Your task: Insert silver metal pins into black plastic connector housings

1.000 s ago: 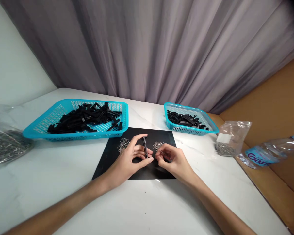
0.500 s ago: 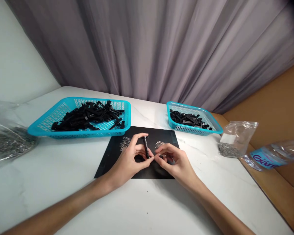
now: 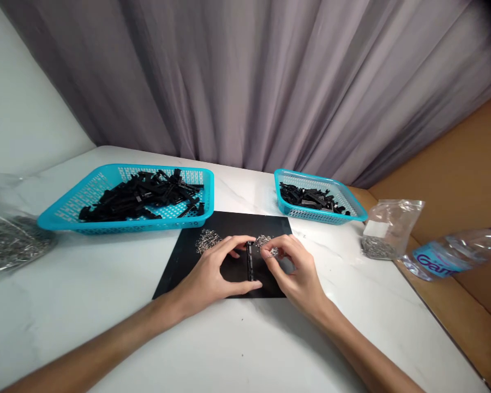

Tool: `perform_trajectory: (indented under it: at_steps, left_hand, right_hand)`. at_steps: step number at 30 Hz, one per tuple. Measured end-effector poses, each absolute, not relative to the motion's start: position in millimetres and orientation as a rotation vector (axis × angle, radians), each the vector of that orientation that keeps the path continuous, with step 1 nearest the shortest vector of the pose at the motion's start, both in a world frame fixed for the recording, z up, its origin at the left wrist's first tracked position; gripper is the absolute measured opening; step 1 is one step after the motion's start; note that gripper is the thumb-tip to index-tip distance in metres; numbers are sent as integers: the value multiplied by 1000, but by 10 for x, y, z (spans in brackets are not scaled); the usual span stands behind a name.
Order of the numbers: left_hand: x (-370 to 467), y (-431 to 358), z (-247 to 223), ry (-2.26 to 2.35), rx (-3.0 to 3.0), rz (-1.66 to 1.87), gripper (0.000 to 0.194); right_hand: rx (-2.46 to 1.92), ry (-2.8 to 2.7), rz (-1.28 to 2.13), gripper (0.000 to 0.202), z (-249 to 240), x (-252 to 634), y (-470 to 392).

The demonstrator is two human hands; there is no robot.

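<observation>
A slim black plastic part (image 3: 250, 262) is held by its two ends between the thumb and a finger of my left hand (image 3: 213, 271), above a black mat (image 3: 180, 267). Just right of it, my right hand (image 3: 297, 267) is closed in a pinch; a thin metal piece seems to show at its fingertips, too small to make out clearly. One pile of small metal pieces (image 3: 207, 240) lies on the mat behind my left hand. Another small metal pile (image 3: 263, 240) lies behind the fingertips of my right hand, partly hidden by them.
Blue baskets of black parts stand at the back left (image 3: 126, 225) and back right (image 3: 323, 216). A clear bag of metal pieces (image 3: 16, 240) lies at the far left, a smaller bag (image 3: 382, 240) at the right, beside a plastic bottle (image 3: 450, 256). Grey curtains hang behind.
My left hand has spread its thumb and finger to the ends of the black part, which is now lower and more upright. My right hand has drawn slightly away from it. The view has shifted slightly.
</observation>
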State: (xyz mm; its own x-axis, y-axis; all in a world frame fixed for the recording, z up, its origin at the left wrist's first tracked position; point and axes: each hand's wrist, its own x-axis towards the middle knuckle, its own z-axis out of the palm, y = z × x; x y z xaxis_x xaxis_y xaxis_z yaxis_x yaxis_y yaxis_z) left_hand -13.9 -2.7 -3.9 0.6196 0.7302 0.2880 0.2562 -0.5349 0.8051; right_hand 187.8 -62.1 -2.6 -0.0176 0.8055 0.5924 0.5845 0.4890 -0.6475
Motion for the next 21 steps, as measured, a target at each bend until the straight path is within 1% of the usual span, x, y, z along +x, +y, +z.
perform_trajectory:
  at_steps: [5,10,21]
  left_hand:
    - [-128,-14,-60,814,2210,746,66]
    - [-120,-12,-72,874,2209,692,73]
    - [-94,-53,-19,942,2167,616,72]
  right_hand:
    - [-1166,-1814,115,12,-110,1895,-571]
    - [-1176,-1853,97,11,-158,1885,-557]
    - [-1269,-1845,-17,12,-210,1813,-571]
